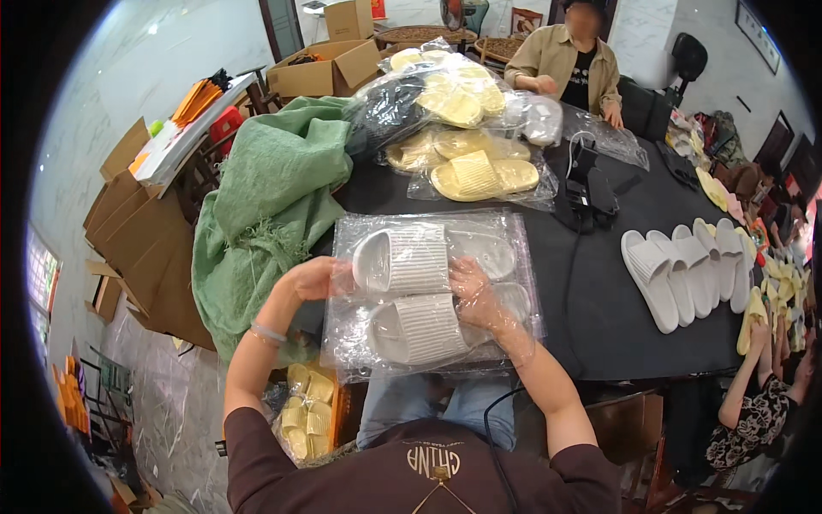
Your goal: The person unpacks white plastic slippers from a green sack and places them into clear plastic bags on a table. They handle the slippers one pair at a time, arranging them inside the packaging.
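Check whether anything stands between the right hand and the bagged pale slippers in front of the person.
No solid object visibly does. The right hand is right at the pale slippers, with only the clear plastic bag around them; whether the fingers lie under or over the film is hard to tell.

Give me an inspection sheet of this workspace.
Surface: black tabletop, bearing slippers and bags.
Job's things: two pale slippers in a clear bag; row of pale slippers at right.
Clutter: bagged yellow slippers piled on the far side; green sack at left.
Hands: left hand at the bag's left side; right hand by the bagged slippers, grip unclear.
Cables: dark cable near the tabletop's front edge.
Surroundings: co-worker across the tabletop; open cardboard box beyond the sack.
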Motion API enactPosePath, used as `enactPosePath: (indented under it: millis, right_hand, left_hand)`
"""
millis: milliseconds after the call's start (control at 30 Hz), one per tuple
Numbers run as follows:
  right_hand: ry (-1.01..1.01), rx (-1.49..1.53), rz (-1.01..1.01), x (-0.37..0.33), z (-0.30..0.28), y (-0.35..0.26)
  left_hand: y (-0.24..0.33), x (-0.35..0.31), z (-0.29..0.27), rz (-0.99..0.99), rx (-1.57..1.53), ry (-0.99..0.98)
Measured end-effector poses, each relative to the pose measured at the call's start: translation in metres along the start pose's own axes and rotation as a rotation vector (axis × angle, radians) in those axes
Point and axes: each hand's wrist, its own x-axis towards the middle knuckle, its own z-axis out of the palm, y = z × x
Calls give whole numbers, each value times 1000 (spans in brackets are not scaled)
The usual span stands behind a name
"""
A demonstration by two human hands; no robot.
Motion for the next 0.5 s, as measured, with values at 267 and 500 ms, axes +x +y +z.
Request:
enactPosePath:
  millis: [267, 500]
  right_hand:
    - [-38, -207, 63, -1, -3, 1]
    - [-192, -273, 294, 2, 15, 13]
  left_hand:
    - [25, 34, -37, 649, 611, 601]
    - [-18, 76, -49, 742, 960, 913]
